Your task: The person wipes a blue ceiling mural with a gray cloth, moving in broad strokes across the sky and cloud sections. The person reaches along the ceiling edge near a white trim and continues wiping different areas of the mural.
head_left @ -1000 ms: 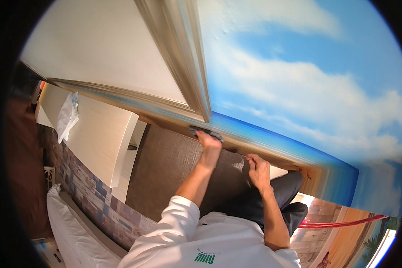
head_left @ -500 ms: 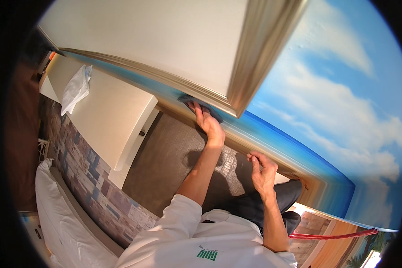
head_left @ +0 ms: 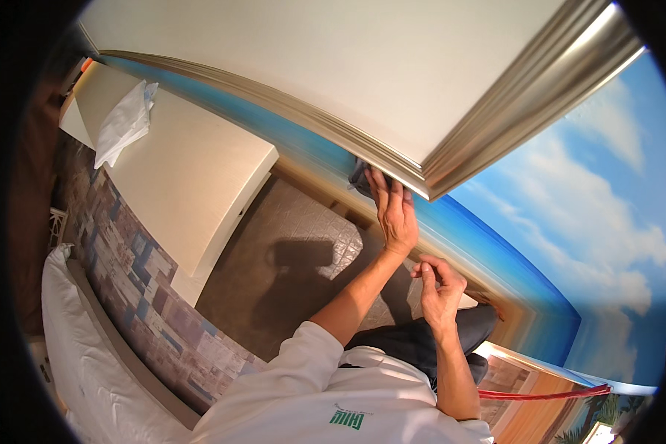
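Observation:
My left hand (head_left: 397,220) reaches up to the painted wall with its fingers extended under the lower edge of a large gold-framed panel (head_left: 333,44). A dark grey cloth (head_left: 360,178) lies beneath those fingers, bunched against the wall and frame edge, and part of it is hidden by the hand. My right hand (head_left: 440,294) hangs near the wall, lower and to the right, fingers curled in and thumb close to the index finger. Nothing shows in it.
On the left, a cream desk or cabinet top (head_left: 189,148) carries a crumpled white cloth (head_left: 126,122). A bed with white bedding (head_left: 81,348) is at lower left, beside a patchwork-patterned floor (head_left: 140,296). The wall bears a sky-and-beach mural (head_left: 555,192). A red strip (head_left: 540,394) runs at lower right.
My left hand has slid right along the frame's lower edge with the dark cloth, toward the corner. The cloth looks more bunched. My right hand has barely moved.

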A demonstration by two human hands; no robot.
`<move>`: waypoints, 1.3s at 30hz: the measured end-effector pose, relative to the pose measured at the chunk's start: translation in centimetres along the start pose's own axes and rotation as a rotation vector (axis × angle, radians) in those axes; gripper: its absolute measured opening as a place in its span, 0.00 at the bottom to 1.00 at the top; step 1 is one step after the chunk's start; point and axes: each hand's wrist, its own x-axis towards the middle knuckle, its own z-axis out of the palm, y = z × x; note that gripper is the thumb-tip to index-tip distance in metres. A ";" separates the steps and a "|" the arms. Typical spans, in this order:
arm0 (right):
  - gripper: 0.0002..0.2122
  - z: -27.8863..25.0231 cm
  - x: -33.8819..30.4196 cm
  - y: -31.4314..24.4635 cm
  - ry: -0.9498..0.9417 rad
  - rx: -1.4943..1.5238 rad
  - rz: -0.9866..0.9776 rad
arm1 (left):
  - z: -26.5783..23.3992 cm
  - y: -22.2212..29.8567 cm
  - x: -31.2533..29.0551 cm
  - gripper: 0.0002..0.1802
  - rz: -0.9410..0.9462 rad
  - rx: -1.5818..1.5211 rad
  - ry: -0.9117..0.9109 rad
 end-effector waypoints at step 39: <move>0.08 4.7 -2.8 1.4 -0.294 -0.023 0.093 | -2.9 -24.7 1.2 0.32 -1.341 -0.726 0.491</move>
